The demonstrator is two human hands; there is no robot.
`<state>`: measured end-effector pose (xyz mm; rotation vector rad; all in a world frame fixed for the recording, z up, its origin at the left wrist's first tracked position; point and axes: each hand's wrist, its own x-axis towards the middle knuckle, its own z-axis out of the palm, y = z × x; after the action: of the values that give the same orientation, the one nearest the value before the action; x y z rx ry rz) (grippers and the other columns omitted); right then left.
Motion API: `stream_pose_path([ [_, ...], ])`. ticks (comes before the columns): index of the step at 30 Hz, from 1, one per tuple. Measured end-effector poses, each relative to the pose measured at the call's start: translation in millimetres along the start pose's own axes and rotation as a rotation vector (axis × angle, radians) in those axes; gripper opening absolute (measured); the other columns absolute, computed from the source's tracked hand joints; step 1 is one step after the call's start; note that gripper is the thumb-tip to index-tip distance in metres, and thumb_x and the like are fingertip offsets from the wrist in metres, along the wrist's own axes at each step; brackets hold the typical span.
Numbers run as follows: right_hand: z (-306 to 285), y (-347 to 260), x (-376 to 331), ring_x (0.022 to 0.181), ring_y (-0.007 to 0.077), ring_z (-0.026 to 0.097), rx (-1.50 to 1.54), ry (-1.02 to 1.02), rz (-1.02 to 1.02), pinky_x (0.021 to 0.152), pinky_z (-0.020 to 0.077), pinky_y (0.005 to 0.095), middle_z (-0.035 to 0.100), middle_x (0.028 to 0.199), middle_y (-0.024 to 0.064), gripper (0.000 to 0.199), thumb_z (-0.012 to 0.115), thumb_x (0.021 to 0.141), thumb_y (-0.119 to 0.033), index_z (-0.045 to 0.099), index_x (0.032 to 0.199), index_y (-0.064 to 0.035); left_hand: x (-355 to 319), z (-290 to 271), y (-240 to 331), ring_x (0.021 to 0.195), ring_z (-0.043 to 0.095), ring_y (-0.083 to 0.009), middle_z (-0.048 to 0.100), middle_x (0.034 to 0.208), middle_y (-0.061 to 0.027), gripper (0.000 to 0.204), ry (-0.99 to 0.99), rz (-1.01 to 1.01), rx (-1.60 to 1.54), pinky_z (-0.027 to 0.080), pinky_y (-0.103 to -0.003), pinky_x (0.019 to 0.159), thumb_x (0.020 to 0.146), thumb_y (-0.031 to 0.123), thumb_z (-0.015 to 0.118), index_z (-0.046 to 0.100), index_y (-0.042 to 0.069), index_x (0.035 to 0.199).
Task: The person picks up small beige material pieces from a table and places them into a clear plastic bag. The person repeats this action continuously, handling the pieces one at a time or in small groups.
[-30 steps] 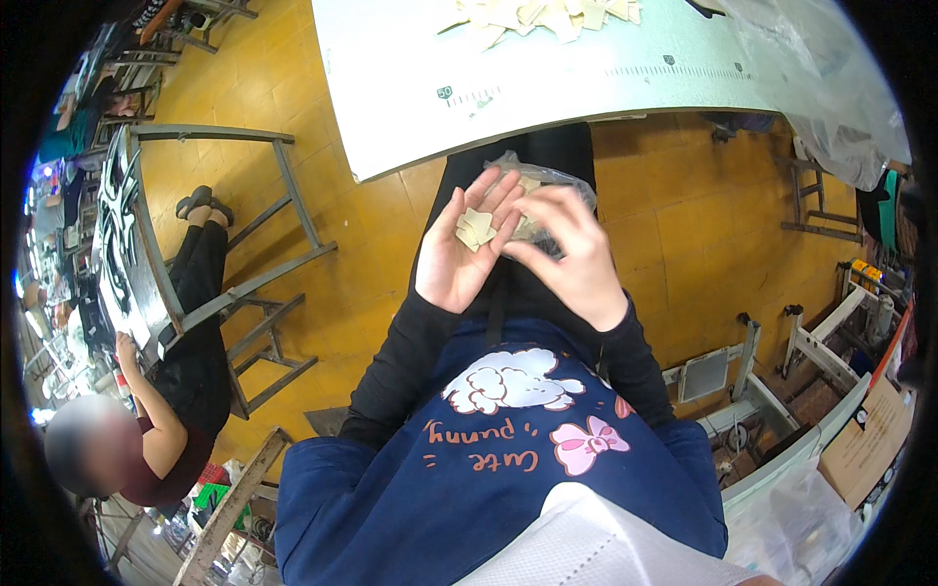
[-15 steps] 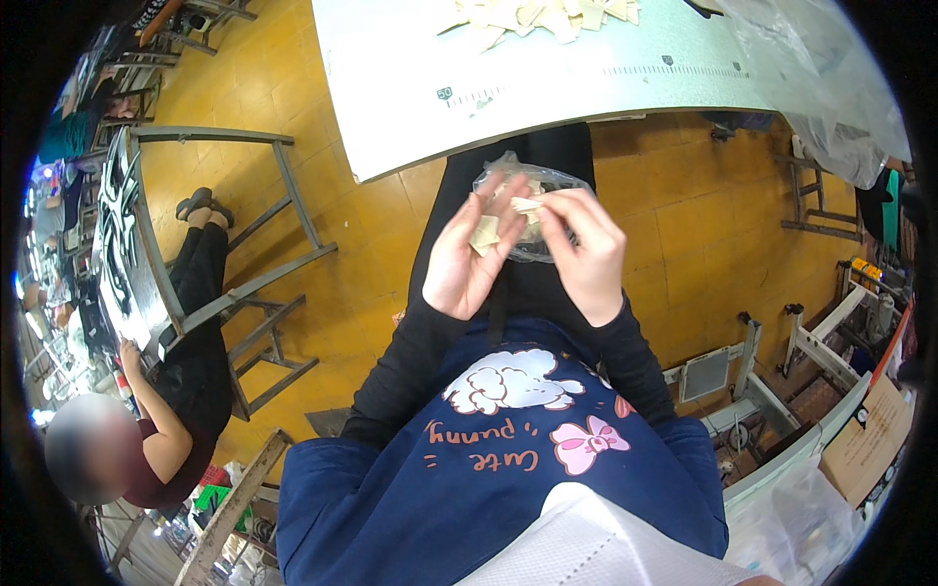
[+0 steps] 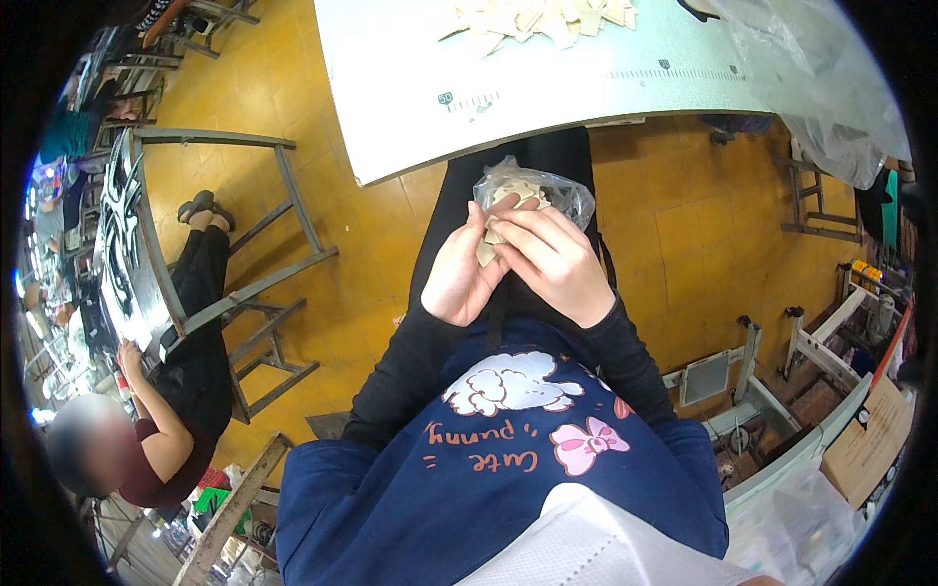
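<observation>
Over my lap, my left hand [image 3: 459, 275] is partly closed around small flat cream pieces [image 3: 487, 252], which look like cut fabric or card. My right hand [image 3: 565, 269] meets it, fingertips pressed together against the pieces at the left palm; the fingers hide part of them. Just beyond both hands, a clear plastic bag [image 3: 575, 198] rests on my thighs with more cream pieces inside. A loose pile of similar pieces [image 3: 547, 21] lies on the pale table ahead.
The pale table [image 3: 410, 117] has a ruler scale along its near edge and clear plastic sheeting [image 3: 821, 88] at its right. To the left, a person sits by a metal-framed table [image 3: 215, 308] with black strips. Metal frames [image 3: 772, 400] stand at right.
My right hand has moved left and closed in on the left palm, bringing the piece it pinched to the others. My left fingers have curled in, and the bag's opening shows more.
</observation>
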<state>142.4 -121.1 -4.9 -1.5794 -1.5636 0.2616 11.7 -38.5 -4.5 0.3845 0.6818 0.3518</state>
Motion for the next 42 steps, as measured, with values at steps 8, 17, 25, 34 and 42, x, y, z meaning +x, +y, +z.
stream_pose_path([
  [8, -5.9, 8.9, -2.3, 0.083, 0.0264, 0.067, 0.095, 0.168, 0.099, 0.073, 0.0538, 0.0323, 0.07, 0.091, 0.0117, 0.023, 0.074, 0.078, -0.001, 0.071, 0.101, 0.0004, -6.0, 0.5, 1.0, 0.127, 0.052, -0.0245, 0.049, 0.143, -0.0186, 0.061, 0.022, -0.053, -0.004, 0.048, -0.036, 0.104, 0.107, 0.043, 0.035, 0.038, -0.006, 0.142],
  [17, -47.1, 17.7, 29.9, 0.096, 0.0303, 0.063, -0.043, 0.112, 0.122, 0.085, 0.0515, 0.0374, 0.067, 0.111, 0.0118, 0.028, 0.074, 0.08, -0.009, 0.069, 0.106, -0.0014, -8.3, -25.5, 31.5, 0.087, 0.06, -0.0164, 0.062, 0.102, -0.0077, 0.039, 0.223, 0.152, -0.121, 0.053, -0.025, 0.077, 0.104, 0.034, 0.049, 0.056, -0.001, 0.121],
  [25, -53.7, 77.6, 178.5, 0.108, 0.0337, 0.056, -0.493, 0.264, -0.139, 0.093, 0.0444, 0.0432, 0.061, 0.118, 0.016, 0.042, 0.068, 0.09, -0.031, 0.061, 0.122, -0.0049, -2.1, 3.3, 28.2, 0.09, 0.065, -0.0175, 0.064, 0.101, -0.0081, 0.03, -0.047, 0.019, -0.131, 0.057, -0.026, 0.079, 0.105, 0.025, 0.049, 0.058, 0.0, 0.118],
  [34, -31.2, 98.5, 195.3, 0.099, 0.0316, 0.061, -0.408, 0.073, -0.238, 0.082, 0.0492, 0.0429, 0.059, 0.101, 0.0124, 0.031, 0.066, 0.091, -0.026, 0.062, 0.114, -0.0064, 5.4, 17.5, 43.5, 0.098, 0.064, -0.0159, 0.063, 0.108, -0.0084, 0.033, -0.122, 0.021, -0.123, 0.054, -0.024, 0.088, 0.104, 0.025, 0.05, 0.056, -0.001, 0.125],
  [42, -57.9, 94.8, 205.4, 0.08, 0.0243, 0.064, -0.042, 0.216, -0.153, 0.069, 0.049, 0.0311, 0.063, 0.091, 0.0117, 0.018, 0.067, 0.092, -0.015, 0.066, 0.1, 0.0008, 39.3, 40.4, 85.4, 0.132, 0.047, -0.0326, 0.037, 0.149, -0.0251, 0.047, -0.446, 0.001, -0.556, 0.045, -0.039, 0.11, 0.106, 0.017, 0.042, 0.032, -0.005, 0.147],
])
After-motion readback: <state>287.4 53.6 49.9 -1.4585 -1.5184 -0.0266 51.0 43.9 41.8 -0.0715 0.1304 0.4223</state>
